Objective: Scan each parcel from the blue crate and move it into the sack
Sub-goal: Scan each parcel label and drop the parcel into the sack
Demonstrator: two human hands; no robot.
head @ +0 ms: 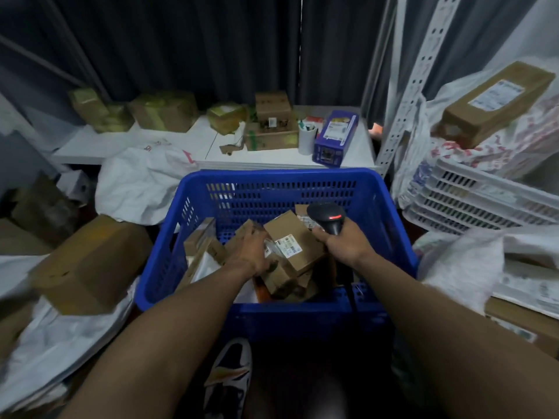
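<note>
L hand (pixel 252 252) down in blue crate (pixel 272 176), fingers bent over labelled parcel (pixel 292 243), grip unclear thru blur, R hand (pixel 344 244) clamped on 1 black scanner (pixel 328 217) just above it, several brown parcels heaped beneath, white sack (pixel 142 182) behind crate's L corner, tabletop (pixel 272 158) beyond w/ boxes, 1 white cup (pixel 306 139)

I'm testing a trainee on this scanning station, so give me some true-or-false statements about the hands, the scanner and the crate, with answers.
1. The right hand holds a black scanner. True.
2. The blue crate is empty. False: cardboard parcels lie in it.
3. The left hand is down among the parcels in the crate. True.
4. The purple box sits inside the crate. False: it stands on the white table behind the crate.
</note>
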